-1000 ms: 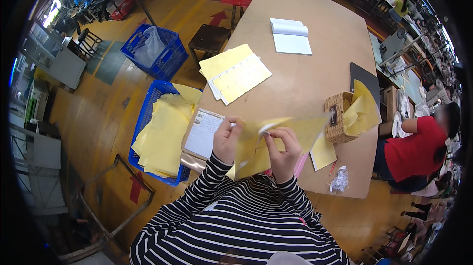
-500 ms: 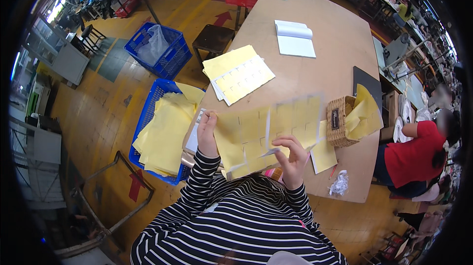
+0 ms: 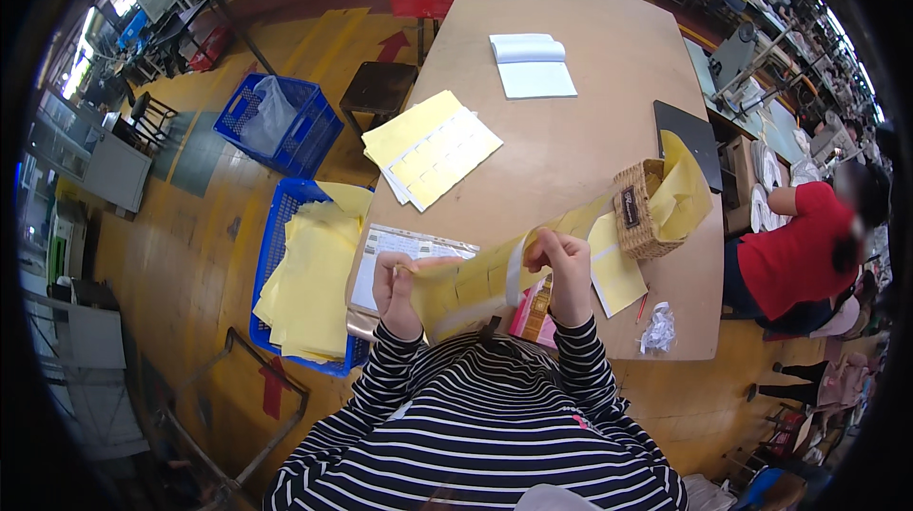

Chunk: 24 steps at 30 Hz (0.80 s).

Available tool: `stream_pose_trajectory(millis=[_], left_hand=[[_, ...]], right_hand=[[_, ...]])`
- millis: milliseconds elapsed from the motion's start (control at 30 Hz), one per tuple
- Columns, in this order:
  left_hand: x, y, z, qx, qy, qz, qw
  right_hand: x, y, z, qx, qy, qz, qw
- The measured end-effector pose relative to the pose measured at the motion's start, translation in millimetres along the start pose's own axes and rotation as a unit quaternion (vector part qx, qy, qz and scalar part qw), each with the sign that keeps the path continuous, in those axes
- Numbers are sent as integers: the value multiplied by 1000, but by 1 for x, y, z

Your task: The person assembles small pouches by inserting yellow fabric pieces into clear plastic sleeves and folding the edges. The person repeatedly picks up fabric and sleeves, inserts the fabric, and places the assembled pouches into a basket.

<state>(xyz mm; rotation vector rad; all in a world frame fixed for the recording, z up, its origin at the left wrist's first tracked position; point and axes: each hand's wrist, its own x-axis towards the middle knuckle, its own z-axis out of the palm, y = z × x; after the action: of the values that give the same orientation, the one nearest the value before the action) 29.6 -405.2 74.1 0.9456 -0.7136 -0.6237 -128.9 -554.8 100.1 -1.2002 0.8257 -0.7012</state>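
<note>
A thin yellow sheet (image 3: pixel 463 289) with white strips and small printed marks is stretched between my hands, just above the near table edge. My left hand (image 3: pixel 397 296) pinches its left end between thumb and fingers. Closed fingers of my right hand (image 3: pixel 563 271) grip it beside a white strip. The sheet's far part reaches toward a wicker basket (image 3: pixel 642 210) stuffed with yellow sheets. Below the sheet lie a white printed paper (image 3: pixel 373 273) and a pink patterned item (image 3: pixel 535 316), both partly hidden. Another yellow sheet (image 3: pixel 618 278) rests right of my right hand.
A stack of yellow sheets (image 3: pixel 433 145) and an open notebook (image 3: pixel 533 66) lie farther back on the table (image 3: pixel 590 140). Crumpled white scraps (image 3: pixel 657 328) sit near the right corner. Blue crates (image 3: pixel 271 245) stand left. A person in red (image 3: pixel 794 250) is at the right.
The sheet has gone from spread and nearly flat to tilted and narrower in view. My right hand has shifted from spread fingers to a pinch. The head view has turned slightly.
</note>
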Motion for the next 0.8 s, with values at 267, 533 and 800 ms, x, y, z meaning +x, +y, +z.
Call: stream_pose_trajectory(millis=[267, 533, 800], left_hand=[[-8, -3, 3, -40, -31, 12, 999], [-6, -8, 3, -115, 40, -50, 991], [-9, -10, 5, -56, 67, -60, 994]], right_hand=[[-4, -8, 13, 20, -4, -69, 997], [-6, 9, 8, 29, -32, -68, 997], [-8, 9, 5, 57, -24, -71, 996]])
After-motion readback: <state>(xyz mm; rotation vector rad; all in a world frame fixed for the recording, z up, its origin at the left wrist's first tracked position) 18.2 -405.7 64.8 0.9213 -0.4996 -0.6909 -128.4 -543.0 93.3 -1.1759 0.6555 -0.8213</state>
